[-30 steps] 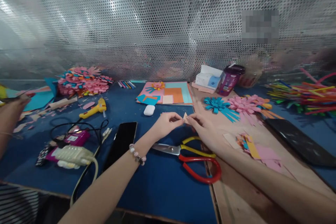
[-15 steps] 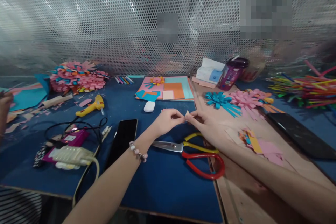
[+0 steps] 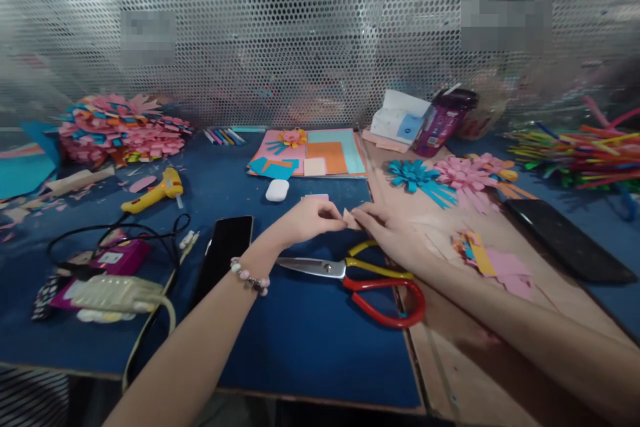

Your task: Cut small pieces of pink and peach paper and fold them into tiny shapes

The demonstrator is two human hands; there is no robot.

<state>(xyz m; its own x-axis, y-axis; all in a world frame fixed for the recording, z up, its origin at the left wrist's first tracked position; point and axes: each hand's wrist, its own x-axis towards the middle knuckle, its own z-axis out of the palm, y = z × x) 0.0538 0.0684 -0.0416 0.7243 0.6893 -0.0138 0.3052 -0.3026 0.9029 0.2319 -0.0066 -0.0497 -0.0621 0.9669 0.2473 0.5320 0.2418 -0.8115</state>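
Observation:
Between my fingertips is a small pale pink piece of folded paper [image 3: 351, 219], partly covered by the fingers. My left hand [image 3: 316, 219], with a beaded bracelet at its wrist, pinches the paper's left side. From the right, my right hand [image 3: 389, 232] grips the same piece with thumb and fingers. Scissors [image 3: 357, 277] with one yellow and one red handle lie just below the hands, blades pointing left. Behind my left hand a small pink-edged paper [image 3: 320, 197] peeks out on the blue table.
A black phone [image 3: 227, 250], a yellow glue gun [image 3: 157, 192] and a power strip with cables [image 3: 117, 293] lie left. Paper sheets [image 3: 327, 157] and a white case [image 3: 277, 191] sit behind. Paper flowers [image 3: 463, 180], a dark cup [image 3: 445, 121] and a second phone [image 3: 570, 240] are right.
The view has shifted slightly, so the table things sit a little higher and further left. The pinched paper now shows more of its face. A person's hand at the far left has gone from view.

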